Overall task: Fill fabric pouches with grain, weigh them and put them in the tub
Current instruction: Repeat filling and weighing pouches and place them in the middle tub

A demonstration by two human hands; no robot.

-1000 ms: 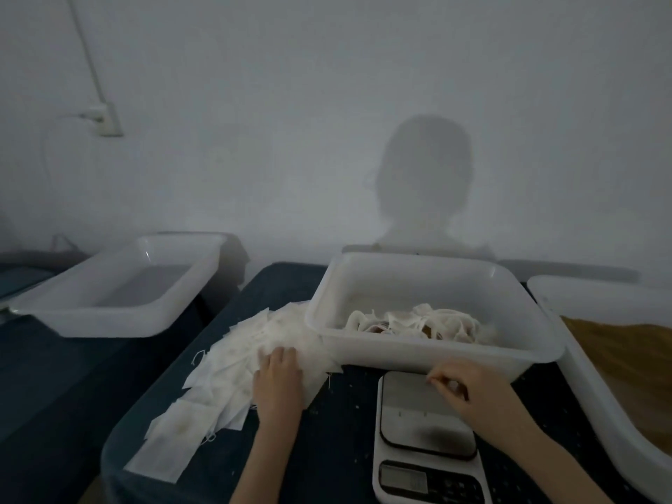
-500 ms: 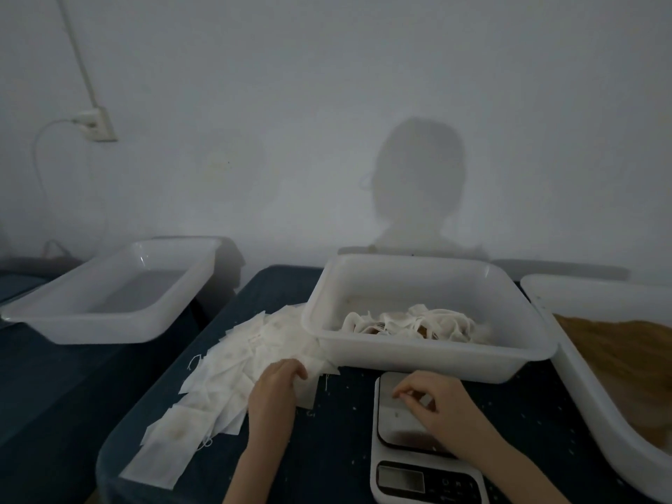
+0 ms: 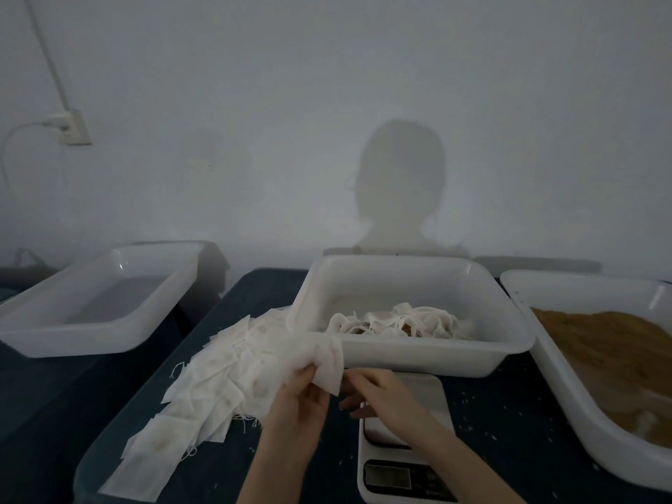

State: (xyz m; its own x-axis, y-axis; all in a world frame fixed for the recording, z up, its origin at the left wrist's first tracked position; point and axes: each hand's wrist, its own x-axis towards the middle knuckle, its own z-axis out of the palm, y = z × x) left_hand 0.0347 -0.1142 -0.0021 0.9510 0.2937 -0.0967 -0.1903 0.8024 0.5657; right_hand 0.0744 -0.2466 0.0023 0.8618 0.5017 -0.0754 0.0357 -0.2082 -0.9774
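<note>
The left hand (image 3: 296, 401) pinches one empty fabric pouch (image 3: 324, 363) above the scale (image 3: 407, 441) while the right hand (image 3: 378, 392), fingers loosely curled, reaches for it; thin layers may cling, dragging extra pouches along.

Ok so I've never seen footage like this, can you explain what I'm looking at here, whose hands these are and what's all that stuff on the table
There is no machine here: a person wears a camera on the head, so you look down at their own two hands. The left hand pinches one empty fabric pouch, lifted off the pile of pouches. The right hand hovers beside it, over a small kitchen scale; whether it touches the pouch is unclear. On the dark table a middle tub holds pouches, a tub at right holds brown grain, and a tub at left looks empty. The dark shape on the wall is the person's shadow.
</note>
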